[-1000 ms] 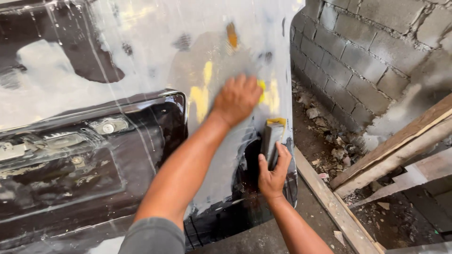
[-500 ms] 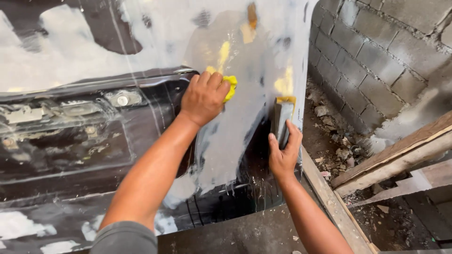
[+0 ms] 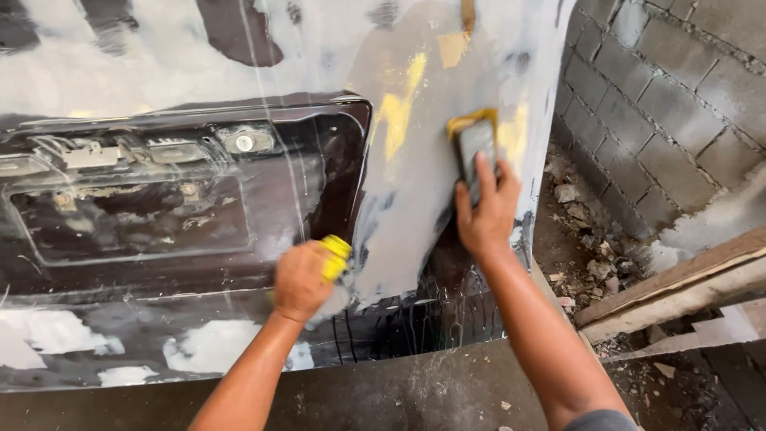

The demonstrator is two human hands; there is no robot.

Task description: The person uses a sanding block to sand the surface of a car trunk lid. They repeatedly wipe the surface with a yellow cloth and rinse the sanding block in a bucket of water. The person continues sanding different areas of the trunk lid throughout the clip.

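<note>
The left hand (image 3: 302, 279) has its fingers clamped on a yellow sponge (image 3: 336, 257), pressed against the wet dark car panel (image 3: 159, 223) low down, just left of the grey sanded patch (image 3: 415, 199). The right hand (image 3: 483, 214) sits higher and to the right, fingers closed round a dark sanding block (image 3: 472, 148) with a yellow edge, held flat on that patch. Yellow filler streaks (image 3: 395, 120) show above. To the right stand a block wall (image 3: 662, 104), rubble (image 3: 586, 231) and wooden planks (image 3: 678, 287)
</note>
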